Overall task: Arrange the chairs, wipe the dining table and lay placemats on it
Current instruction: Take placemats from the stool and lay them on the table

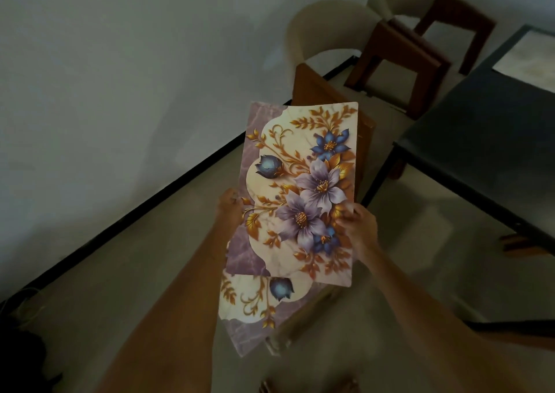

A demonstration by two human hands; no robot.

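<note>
Dim room, viewed from above. A pale plain wall [105,62] fills the left and far side, meeting a light tiled floor [126,272] along a dark skirting strip [168,194] that runs diagonally from the near left toward the chairs. At the right stands the dining table [480,134], its top dark and glossy, one corner pointing left toward the middle of the scene; a dark leg is visible under that corner. On the far right part of the tabletop lies a pale placemat [528,59], only partly in frame. Two chairs with cream curved backs and brown wooden frames stand on the far side: the nearer chair [327,50] just behind the held mat, the farther chair [435,8] beside it, close to the table's far edge. In the centre, a floral placemat [300,188], cream with purple and blue flowers and gold leaves on a mauve border, is held up over the floor, left of the table and not touching it. The left hand [229,205] grips its left edge; the right hand [359,227] pinches its right edge, thumb on the printed face. A second placemat [255,302] of the same pattern shows below the first, partly covered by it; what supports it cannot be determined.
</note>
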